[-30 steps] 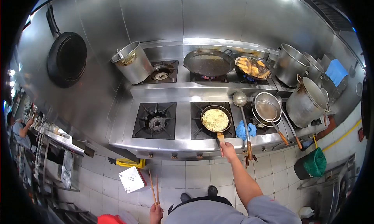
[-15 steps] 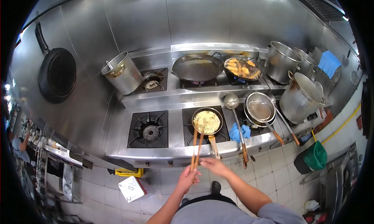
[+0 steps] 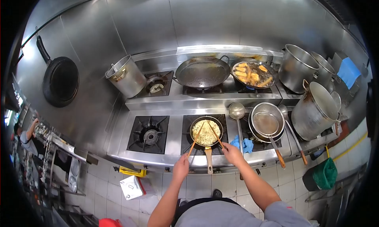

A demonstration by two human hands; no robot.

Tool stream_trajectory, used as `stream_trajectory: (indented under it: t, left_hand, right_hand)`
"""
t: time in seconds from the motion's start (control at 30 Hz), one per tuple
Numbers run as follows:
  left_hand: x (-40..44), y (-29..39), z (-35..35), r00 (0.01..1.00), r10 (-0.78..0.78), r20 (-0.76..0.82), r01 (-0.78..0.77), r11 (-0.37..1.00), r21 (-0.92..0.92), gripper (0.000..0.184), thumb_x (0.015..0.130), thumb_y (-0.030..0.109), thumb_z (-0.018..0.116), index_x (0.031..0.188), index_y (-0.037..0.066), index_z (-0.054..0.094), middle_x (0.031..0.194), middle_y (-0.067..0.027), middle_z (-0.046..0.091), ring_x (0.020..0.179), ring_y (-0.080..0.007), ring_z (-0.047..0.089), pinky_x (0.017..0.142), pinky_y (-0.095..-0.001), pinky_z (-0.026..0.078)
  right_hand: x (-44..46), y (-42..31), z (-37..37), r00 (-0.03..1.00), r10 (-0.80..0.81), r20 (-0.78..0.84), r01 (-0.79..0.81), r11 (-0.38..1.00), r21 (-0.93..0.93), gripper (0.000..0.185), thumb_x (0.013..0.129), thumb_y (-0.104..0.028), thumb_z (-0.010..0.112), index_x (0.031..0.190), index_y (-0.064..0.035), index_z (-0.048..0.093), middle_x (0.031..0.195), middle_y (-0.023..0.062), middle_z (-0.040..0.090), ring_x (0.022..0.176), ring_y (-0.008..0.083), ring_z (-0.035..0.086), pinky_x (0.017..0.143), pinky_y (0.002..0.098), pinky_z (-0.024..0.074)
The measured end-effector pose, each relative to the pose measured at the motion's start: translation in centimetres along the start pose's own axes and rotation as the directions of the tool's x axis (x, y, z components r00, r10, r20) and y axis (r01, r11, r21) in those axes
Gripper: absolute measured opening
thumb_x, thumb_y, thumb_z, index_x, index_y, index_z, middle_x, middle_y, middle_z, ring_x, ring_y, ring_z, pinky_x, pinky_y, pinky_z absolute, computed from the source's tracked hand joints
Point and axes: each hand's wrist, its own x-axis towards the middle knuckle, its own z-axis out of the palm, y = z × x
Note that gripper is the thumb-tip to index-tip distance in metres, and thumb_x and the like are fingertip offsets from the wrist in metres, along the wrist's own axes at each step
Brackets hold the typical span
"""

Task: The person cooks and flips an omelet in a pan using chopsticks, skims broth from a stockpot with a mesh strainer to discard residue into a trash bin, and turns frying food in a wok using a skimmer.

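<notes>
A small frying pan (image 3: 222,131) sits on a front burner, its light handle (image 3: 209,160) toward me. Pale yellow, lumpy food that looks like egg (image 3: 206,135) covers its bottom. My left hand (image 3: 181,167) is closed around a wooden chopstick (image 3: 194,141), angled into the pan from the left. My right hand (image 3: 233,153) grips another chopstick (image 3: 215,134) that slants in from the right. Both tips meet the food, close together near its far side. The pan handle lies between my hands, touched by neither.
Behind are a dark wok (image 3: 202,77) and a pan of oil with golden pieces frying (image 3: 252,74). To the right lie a ladle (image 3: 237,111), a blue cloth (image 3: 247,145), stacked strainers (image 3: 265,124) and a tall pot (image 3: 314,112). A person's arm (image 3: 30,130) shows far left.
My left hand held both chopsticks together; now each hand has one. My right hand has moved up and right to take its chopstick. The view has shifted slightly.
</notes>
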Motion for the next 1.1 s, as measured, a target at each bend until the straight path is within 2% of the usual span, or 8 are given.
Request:
stream_trajectory:
  t: [0.07, 0.1, 0.17, 0.37, 0.7, 0.8, 0.97, 1.1]
  left_hand:
    - [0.5, 3.2, -1.1, 0.99, 0.138, -0.013, -0.136, 0.989, 0.063, 0.031, 0.088, 0.016, 0.049, 0.118, 0.007, 0.057, 0.094, -0.0214, 0.065, 0.085, -0.0393, 0.061, 0.076, -0.0476, 0.048]
    - [1.2, 3.8, -0.9, 0.99, 0.139, -0.015, -0.138, 0.988, 0.068, 0.031, 0.088, 0.016, 0.049, 0.118, 0.007, 0.057, 0.094, -0.0214, 0.065, 0.085, -0.0393, 0.061, 0.076, -0.0476, 0.048]
    - [2.4, 4.6, -0.8, 0.971, 0.238, -0.004, -0.228, 0.936, 0.269, 0.033, 0.086, 0.015, 0.05, 0.118, 0.009, 0.057, 0.092, -0.0193, 0.065, 0.085, -0.0373, 0.062, 0.076, -0.0476, 0.049]
    - [4.3, 5.7, -0.7, 0.981, 0.174, 0.088, -0.195, 0.878, 0.437, 0.036, 0.085, 0.012, 0.048, 0.12, 0.013, 0.058, 0.091, -0.0185, 0.064, 0.085, -0.0372, 0.064, 0.075, -0.0482, 0.051]
    - [4.8, 3.5, -2.6, 0.987, 0.134, 0.087, -0.16, 0.855, 0.494, 0.037, 0.085, 0.01, 0.047, 0.119, 0.013, 0.059, 0.091, -0.0205, 0.064, 0.084, -0.0375, 0.065, 0.074, -0.0472, 0.052]
    - [3.5, 3.9, -3.5, 0.986, 0.146, 0.081, -0.166, 0.866, 0.471, 0.037, 0.084, 0.01, 0.047, 0.119, 0.014, 0.059, 0.09, -0.0213, 0.064, 0.083, -0.0381, 0.064, 0.074, -0.0478, 0.052]
    - [-0.5, 5.4, -4.0, 0.94, 0.249, 0.233, -0.33, 0.838, 0.435, 0.036, 0.084, 0.01, 0.048, 0.118, 0.011, 0.058, 0.089, -0.0217, 0.064, 0.08, -0.0391, 0.065, 0.07, -0.0483, 0.053]
    - [0.3, 3.5, -5.5, 0.947, 0.199, 0.252, -0.305, 0.803, 0.512, 0.035, 0.084, 0.01, 0.047, 0.118, 0.01, 0.058, 0.09, -0.021, 0.064, 0.08, -0.039, 0.065, 0.069, -0.0482, 0.053]
  right_hand:
    - [0.8, -0.4, -0.6, 0.998, -0.042, 0.039, 0.046, 0.995, -0.092, 0.034, 0.087, -0.02, 0.056, 0.118, -0.0051, 0.06, 0.104, 0.0216, 0.064, 0.093, 0.0382, 0.061, 0.081, 0.0425, 0.0489]
    - [1.3, -0.3, -0.5, 0.998, -0.044, 0.038, 0.047, 0.995, -0.087, 0.034, 0.087, -0.02, 0.056, 0.118, -0.0051, 0.06, 0.104, 0.0216, 0.064, 0.093, 0.0382, 0.061, 0.081, 0.0425, 0.0489]
    - [2.1, 0.2, 0.1, 0.99, -0.14, 0.019, 0.142, 0.977, -0.162, 0.033, 0.085, -0.019, 0.056, 0.116, -0.0077, 0.062, 0.101, 0.0208, 0.065, 0.092, 0.0378, 0.061, 0.081, 0.0442, 0.0491]
    - [3.3, 0.1, 1.5, 0.998, -0.059, 0.035, 0.066, 0.96, -0.271, 0.031, 0.084, -0.018, 0.054, 0.112, -0.0114, 0.065, 0.093, 0.0188, 0.067, 0.085, 0.0377, 0.063, 0.078, 0.047, 0.0499]
    - [3.9, 1.4, -0.2, 0.995, 0.104, 0.003, -0.097, 0.937, -0.336, 0.03, 0.085, -0.018, 0.052, 0.11, -0.0146, 0.067, 0.094, 0.0183, 0.067, 0.087, 0.0366, 0.063, 0.079, 0.047, 0.0504]
    - [2.8, 0.7, -1.2, 0.998, 0.045, 0.045, -0.026, 0.934, -0.356, 0.03, 0.085, -0.02, 0.052, 0.111, -0.0154, 0.067, 0.094, 0.0185, 0.067, 0.087, 0.0367, 0.063, 0.079, 0.047, 0.0503]
    - [-0.6, -1.2, -0.7, 0.992, 0.035, 0.122, 0.008, 0.941, -0.339, 0.031, 0.086, -0.022, 0.051, 0.113, -0.0152, 0.066, 0.093, 0.0187, 0.066, 0.086, 0.0368, 0.063, 0.078, 0.0468, 0.0503]
    - [-0.8, -0.6, -1.5, 0.985, 0.067, 0.158, -0.004, 0.928, -0.372, 0.032, 0.087, -0.023, 0.051, 0.113, -0.0155, 0.066, 0.094, 0.0175, 0.067, 0.088, 0.0365, 0.063, 0.079, 0.0466, 0.0501]
